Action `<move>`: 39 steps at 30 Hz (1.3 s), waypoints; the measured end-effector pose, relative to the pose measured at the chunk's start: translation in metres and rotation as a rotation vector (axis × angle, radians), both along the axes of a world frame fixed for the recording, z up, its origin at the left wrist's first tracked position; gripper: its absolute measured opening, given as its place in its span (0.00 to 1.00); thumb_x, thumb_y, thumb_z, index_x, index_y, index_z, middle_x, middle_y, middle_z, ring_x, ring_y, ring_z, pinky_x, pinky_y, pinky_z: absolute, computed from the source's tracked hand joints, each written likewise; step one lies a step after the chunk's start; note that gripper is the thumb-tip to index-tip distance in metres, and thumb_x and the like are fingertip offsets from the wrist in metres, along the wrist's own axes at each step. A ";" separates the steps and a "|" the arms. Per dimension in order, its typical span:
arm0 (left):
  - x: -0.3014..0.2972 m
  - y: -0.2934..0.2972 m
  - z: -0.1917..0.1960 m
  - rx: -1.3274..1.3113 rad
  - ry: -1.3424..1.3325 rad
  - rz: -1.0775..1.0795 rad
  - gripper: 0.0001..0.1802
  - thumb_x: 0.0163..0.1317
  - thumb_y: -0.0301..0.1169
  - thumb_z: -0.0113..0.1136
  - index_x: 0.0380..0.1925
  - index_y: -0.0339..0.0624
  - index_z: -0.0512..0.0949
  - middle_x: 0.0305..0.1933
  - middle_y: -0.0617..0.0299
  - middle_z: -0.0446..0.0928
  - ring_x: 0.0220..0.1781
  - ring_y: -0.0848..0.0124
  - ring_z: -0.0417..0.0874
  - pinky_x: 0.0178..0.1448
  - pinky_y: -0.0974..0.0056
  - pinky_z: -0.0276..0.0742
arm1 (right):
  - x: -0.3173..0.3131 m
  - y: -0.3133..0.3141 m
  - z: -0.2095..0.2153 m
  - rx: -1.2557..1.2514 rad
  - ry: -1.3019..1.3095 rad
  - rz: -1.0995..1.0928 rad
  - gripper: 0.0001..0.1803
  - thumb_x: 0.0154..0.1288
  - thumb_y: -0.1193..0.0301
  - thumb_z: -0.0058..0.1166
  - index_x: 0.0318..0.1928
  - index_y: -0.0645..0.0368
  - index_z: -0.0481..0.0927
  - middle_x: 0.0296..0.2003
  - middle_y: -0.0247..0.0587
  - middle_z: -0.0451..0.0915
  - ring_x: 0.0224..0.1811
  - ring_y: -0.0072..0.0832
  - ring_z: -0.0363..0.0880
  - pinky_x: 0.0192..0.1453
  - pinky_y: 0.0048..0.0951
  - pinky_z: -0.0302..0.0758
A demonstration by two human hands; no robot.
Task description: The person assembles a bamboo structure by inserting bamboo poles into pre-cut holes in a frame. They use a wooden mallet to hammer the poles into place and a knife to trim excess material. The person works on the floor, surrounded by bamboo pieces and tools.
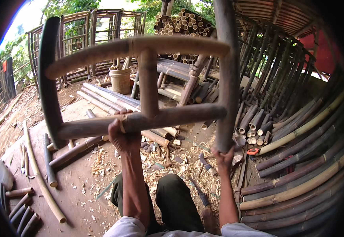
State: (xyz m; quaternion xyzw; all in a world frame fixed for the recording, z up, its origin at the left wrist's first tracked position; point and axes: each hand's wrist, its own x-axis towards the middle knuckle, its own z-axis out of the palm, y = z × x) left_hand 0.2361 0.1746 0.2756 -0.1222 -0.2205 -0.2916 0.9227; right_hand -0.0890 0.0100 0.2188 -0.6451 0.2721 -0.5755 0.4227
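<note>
Raised in front of me is a bamboo frame (148, 85) made of two uprights, a curved upper rail, a straight lower rail and a short post between the rails. My left hand (122, 136) wraps round the lower rail, left of the short post. At the bottom end of the right upright, my right hand (223, 158) is closed on the bamboo. The frame is held clear of the ground. Below it, near my right knee, a knife (199, 191) lies among wood shavings (152, 177), with another handled tool (207, 165) just beyond it.
Long bamboo poles (298, 187) are stacked along the right. Cut bamboo pieces (24, 213) lie at lower left, and a long split pole (41, 173) crosses the ground. Behind the frame stand a bucket (120, 80) and a large pile of bamboo (186, 25). An orange-handled tool (253, 151) rests at right.
</note>
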 end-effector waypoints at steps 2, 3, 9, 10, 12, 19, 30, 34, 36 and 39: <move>0.001 -0.008 -0.022 -0.033 -0.012 0.050 0.22 0.53 0.32 0.66 0.49 0.40 0.75 0.47 0.56 0.78 0.58 0.56 0.79 0.73 0.48 0.73 | 0.007 -0.002 -0.028 -0.076 0.053 -0.048 0.43 0.52 0.70 0.72 0.67 0.60 0.63 0.55 0.41 0.72 0.54 0.31 0.76 0.61 0.33 0.75; 0.000 -0.007 -0.029 -0.031 -0.044 0.075 0.23 0.53 0.31 0.66 0.49 0.40 0.74 0.47 0.56 0.78 0.58 0.56 0.79 0.73 0.48 0.73 | 0.010 -0.006 -0.045 -0.047 0.005 -0.005 0.43 0.52 0.69 0.72 0.67 0.58 0.63 0.53 0.40 0.72 0.52 0.29 0.76 0.59 0.34 0.76; 0.003 -0.006 -0.014 -0.056 -0.167 0.066 0.27 0.46 0.29 0.65 0.50 0.42 0.71 0.47 0.58 0.74 0.57 0.60 0.75 0.76 0.53 0.67 | 0.018 0.007 -0.061 0.062 -0.049 0.021 0.47 0.55 0.72 0.73 0.70 0.59 0.58 0.59 0.43 0.67 0.59 0.32 0.73 0.64 0.37 0.75; -0.005 -0.005 -0.013 -0.074 -0.177 0.052 0.28 0.46 0.30 0.65 0.50 0.42 0.71 0.47 0.58 0.74 0.57 0.60 0.75 0.76 0.54 0.67 | 0.012 0.007 -0.064 0.047 -0.053 0.008 0.47 0.55 0.72 0.73 0.70 0.59 0.57 0.59 0.43 0.67 0.59 0.32 0.73 0.63 0.36 0.75; -0.012 -0.006 -0.010 -0.112 -0.215 0.038 0.28 0.45 0.31 0.65 0.50 0.44 0.71 0.48 0.59 0.73 0.58 0.61 0.75 0.76 0.54 0.66 | 0.001 0.004 -0.068 0.018 -0.060 -0.021 0.47 0.56 0.72 0.72 0.71 0.59 0.57 0.61 0.43 0.65 0.60 0.32 0.72 0.63 0.36 0.76; -0.010 0.002 -0.012 -0.242 -0.235 0.018 0.30 0.50 0.34 0.71 0.52 0.42 0.68 0.49 0.59 0.73 0.60 0.60 0.74 0.79 0.52 0.65 | -0.004 0.032 -0.044 0.009 -0.163 -0.005 0.43 0.60 0.79 0.68 0.70 0.59 0.56 0.61 0.45 0.66 0.60 0.33 0.75 0.60 0.34 0.81; 0.004 0.032 -0.016 -0.044 -0.041 0.170 0.29 0.58 0.38 0.70 0.54 0.36 0.71 0.54 0.53 0.76 0.63 0.58 0.76 0.77 0.49 0.68 | -0.030 0.073 -0.023 -0.215 0.218 -0.315 0.56 0.55 0.64 0.75 0.76 0.66 0.51 0.67 0.50 0.62 0.71 0.39 0.63 0.76 0.39 0.60; -0.002 0.032 -0.008 -0.089 0.029 0.096 0.27 0.58 0.39 0.71 0.54 0.39 0.75 0.55 0.53 0.80 0.67 0.56 0.76 0.78 0.47 0.68 | -0.047 0.103 0.015 -0.484 0.348 -0.493 0.48 0.58 0.56 0.68 0.71 0.66 0.60 0.65 0.54 0.65 0.67 0.43 0.67 0.73 0.45 0.63; -0.002 0.035 -0.005 -0.154 0.032 0.048 0.26 0.57 0.33 0.69 0.56 0.39 0.75 0.47 0.56 0.84 0.60 0.56 0.82 0.73 0.49 0.74 | -0.044 0.121 0.051 -0.462 0.232 -0.418 0.41 0.59 0.54 0.64 0.66 0.67 0.67 0.59 0.53 0.71 0.60 0.41 0.72 0.68 0.46 0.67; -0.001 0.034 -0.013 0.124 0.221 0.064 0.19 0.53 0.30 0.71 0.46 0.38 0.79 0.42 0.57 0.83 0.51 0.61 0.85 0.66 0.53 0.78 | -0.037 0.124 0.087 -0.436 0.354 -0.419 0.36 0.56 0.55 0.64 0.58 0.68 0.73 0.51 0.50 0.75 0.52 0.39 0.75 0.60 0.42 0.72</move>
